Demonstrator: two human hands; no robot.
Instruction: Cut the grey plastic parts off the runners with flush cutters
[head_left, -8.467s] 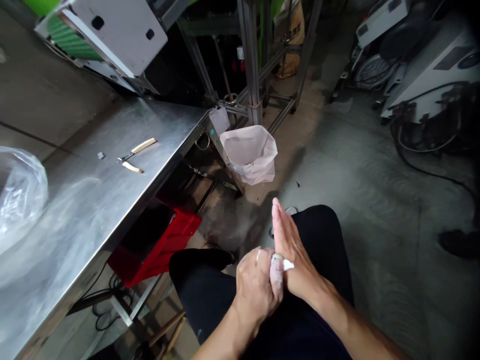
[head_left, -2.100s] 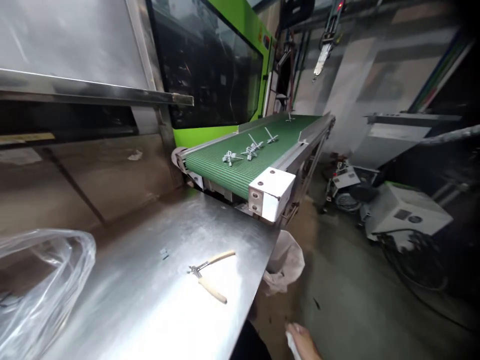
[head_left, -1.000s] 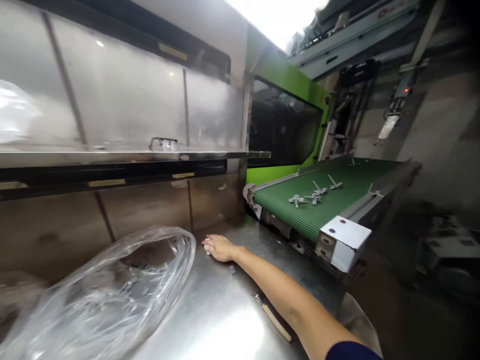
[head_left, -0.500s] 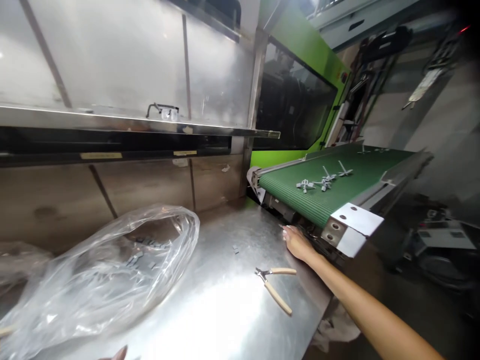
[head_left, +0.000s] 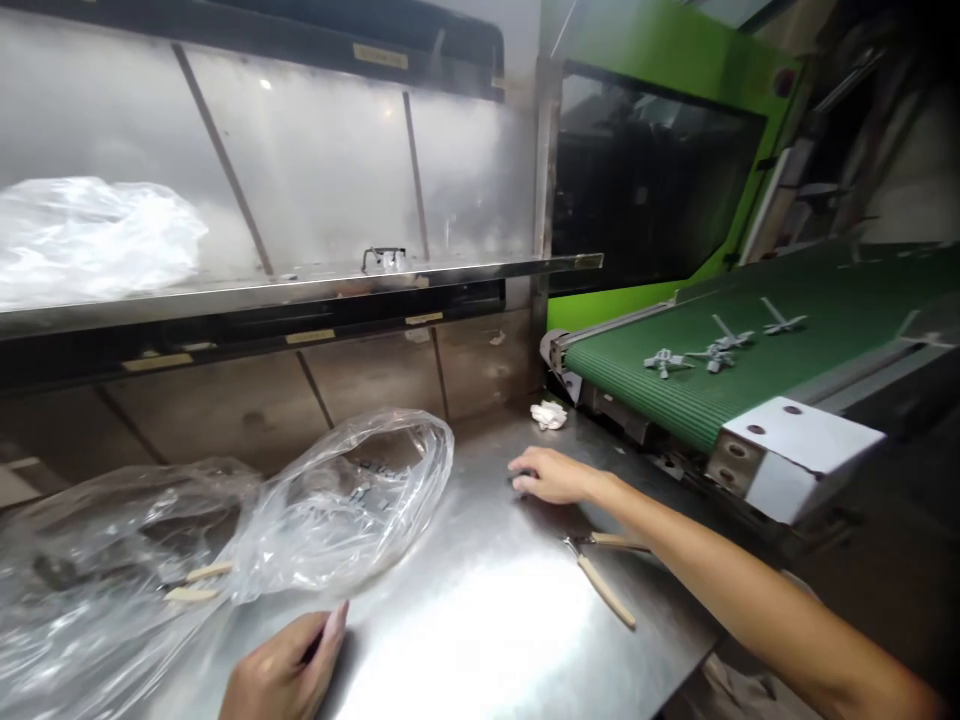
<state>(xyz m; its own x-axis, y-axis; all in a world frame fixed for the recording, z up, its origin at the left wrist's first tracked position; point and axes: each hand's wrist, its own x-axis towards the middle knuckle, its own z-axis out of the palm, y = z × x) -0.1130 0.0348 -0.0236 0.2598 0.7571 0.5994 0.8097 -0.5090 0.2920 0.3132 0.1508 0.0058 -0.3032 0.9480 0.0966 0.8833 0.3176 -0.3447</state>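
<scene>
- my right hand [head_left: 551, 476]: palm down at the middle of the table, fingers loosely curled, tips at or just over the steel; something small and dark may be under them, can't tell what, or if I have hold of it
- my left hand [head_left: 289, 665]: at the bottom of the frame, near the table's front, fingers bunched and pointing up toward the bag; a dark sliver shows between them, too small to tell if it's held
- stainless steel table [head_left: 480, 640]: fills the lower middle, with my hands working on its bare top
- clear plastic bag [head_left: 345, 500]: left of centre, just above my left hand, mouth slumped open, small grey pieces inside; the open side faces me, so it looks set for easy reach
- wood-handled pliers [head_left: 600, 580]: lying open on the table just below my right wrist, handy for that hand
- crumpled white tissue [head_left: 549, 414]: at the table's back, beside the conveyor's end
- green belt conveyor [head_left: 750, 370]: at the right, its end reaching over the table's back corner, apparently so pieces come off within arm's reach
- grey moulded plastic pieces [head_left: 664, 362]: a few scattered on the belt, apart from my hands
- second plastic bag [head_left: 90, 240]: bunched on the steel ledge at upper left, out of the way
</scene>
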